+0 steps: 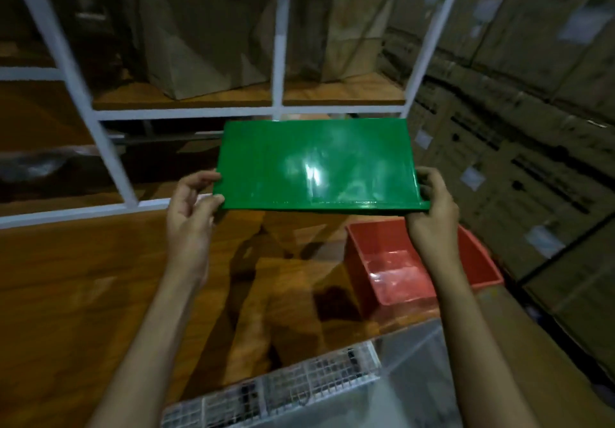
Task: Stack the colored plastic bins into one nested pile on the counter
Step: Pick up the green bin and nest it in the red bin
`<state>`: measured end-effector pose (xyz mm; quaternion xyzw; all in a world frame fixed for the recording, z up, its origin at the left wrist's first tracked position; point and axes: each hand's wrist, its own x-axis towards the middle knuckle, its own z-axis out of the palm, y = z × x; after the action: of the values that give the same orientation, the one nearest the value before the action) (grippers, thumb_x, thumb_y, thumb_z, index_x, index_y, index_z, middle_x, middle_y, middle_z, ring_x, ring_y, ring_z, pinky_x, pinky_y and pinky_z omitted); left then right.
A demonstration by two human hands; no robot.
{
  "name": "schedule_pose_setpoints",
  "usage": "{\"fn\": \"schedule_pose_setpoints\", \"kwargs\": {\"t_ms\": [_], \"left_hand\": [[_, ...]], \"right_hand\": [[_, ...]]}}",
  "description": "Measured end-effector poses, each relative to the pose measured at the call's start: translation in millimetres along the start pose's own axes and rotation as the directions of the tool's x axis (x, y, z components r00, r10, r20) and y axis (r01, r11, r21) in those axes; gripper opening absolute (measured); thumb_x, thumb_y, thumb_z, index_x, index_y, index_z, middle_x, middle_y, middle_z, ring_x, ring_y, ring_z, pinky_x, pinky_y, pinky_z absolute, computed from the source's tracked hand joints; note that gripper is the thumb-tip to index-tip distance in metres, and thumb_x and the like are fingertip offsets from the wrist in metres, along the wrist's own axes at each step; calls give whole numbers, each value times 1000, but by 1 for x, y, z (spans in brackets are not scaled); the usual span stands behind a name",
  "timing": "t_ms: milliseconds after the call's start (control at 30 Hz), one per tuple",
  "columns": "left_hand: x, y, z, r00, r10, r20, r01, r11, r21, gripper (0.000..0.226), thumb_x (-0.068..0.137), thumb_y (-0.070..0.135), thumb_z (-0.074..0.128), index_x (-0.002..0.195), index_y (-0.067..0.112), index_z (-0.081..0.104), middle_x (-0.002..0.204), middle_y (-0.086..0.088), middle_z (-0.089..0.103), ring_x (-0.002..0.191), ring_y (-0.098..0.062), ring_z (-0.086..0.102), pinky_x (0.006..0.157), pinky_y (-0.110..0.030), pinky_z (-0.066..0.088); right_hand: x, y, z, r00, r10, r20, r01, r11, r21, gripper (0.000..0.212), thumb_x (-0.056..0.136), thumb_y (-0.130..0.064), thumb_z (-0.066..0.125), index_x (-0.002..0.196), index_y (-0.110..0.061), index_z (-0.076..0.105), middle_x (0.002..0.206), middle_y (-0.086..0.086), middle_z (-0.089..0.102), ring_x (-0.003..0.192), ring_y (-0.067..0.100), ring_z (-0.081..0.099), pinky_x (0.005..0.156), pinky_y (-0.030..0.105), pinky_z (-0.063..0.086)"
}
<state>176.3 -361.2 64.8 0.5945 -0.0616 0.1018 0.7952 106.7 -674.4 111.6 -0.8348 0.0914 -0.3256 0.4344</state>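
Hands grip the green bin [316, 164]: my left hand [193, 208] on its left edge, my right hand [432, 208] on its right. I hold it above the wooden surface [83, 278], with the red bin [382, 274] resting below my right wrist.

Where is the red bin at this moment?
In the head view the red bin stands open on the wooden counter at the lower right, below the green bin and partly behind the right hand and forearm.
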Motion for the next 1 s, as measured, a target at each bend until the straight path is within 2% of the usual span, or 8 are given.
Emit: {"fn": "schedule_pose_setpoints", "kwargs": {"t_ms": [100,200,300,433,500,667,867,1000], "left_hand": [[-26,16,67,984,180,15,-180,982,52,29,107,13,60,127,33,61,140,4,67,132,-17,67,94,-26,61],[-40,25,116,941,307,144,-334,914,232,38,103,25,67,138,31,54,143,5,66,134,-13,65,87,-21,63],[-47,5,156,886,397,238,-459,683,568,30,109,34,58,138,41,55,122,16,64,107,-3,65,69,-12,56],[-47,-42,203,805,556,205,-516,487,705,28,114,13,49,129,-6,62,105,-19,59,89,-4,42,64,-14,33],[-41,-58,224,802,588,108,-473,514,715,29,114,12,47,124,-9,65,99,-20,57,85,-7,42,64,-16,30],[-14,-91,258,923,385,-18,-262,659,705,38,114,27,48,138,4,67,106,-16,65,91,-28,60,73,-31,38],[1,-134,280,995,97,15,-80,713,696,48,109,30,57,157,29,56,101,-16,77,87,-44,70,68,-50,54],[3,-149,283,996,81,-24,-32,627,779,46,108,31,57,154,29,60,128,-18,76,106,-44,73,90,-52,58]], "right_hand": [[13,26,-65,992,42,-119,-38,999,33,29,99,0,58,112,-24,65,91,-22,70,81,-14,68,62,11,50],[43,55,-127,974,107,-200,-123,990,-69,21,95,-9,52,88,-24,66,80,-7,70,78,11,67,63,33,46],[79,85,-168,958,225,-181,-254,954,-162,27,98,-18,54,70,-20,54,73,2,60,83,33,63,67,42,42],[112,116,-180,950,269,-158,-292,946,-141,38,100,-42,63,69,-20,58,68,0,61,78,30,68,56,37,38],[122,135,-180,961,258,-99,-262,964,-37,36,96,-60,67,89,-25,71,82,-5,74,80,14,73,62,35,56],[126,187,-183,984,131,118,-111,981,-158,44,105,-37,63,147,-29,50,128,-16,64,121,14,67,95,39,60],[131,246,-181,942,288,176,-240,938,-248,33,111,-31,54,142,-29,43,123,-18,63,87,-1,71,68,26,62],[134,273,-171,950,276,144,-226,930,-291,34,107,-30,62,140,-23,56,125,-6,64,104,7,62,72,18,48]]}}
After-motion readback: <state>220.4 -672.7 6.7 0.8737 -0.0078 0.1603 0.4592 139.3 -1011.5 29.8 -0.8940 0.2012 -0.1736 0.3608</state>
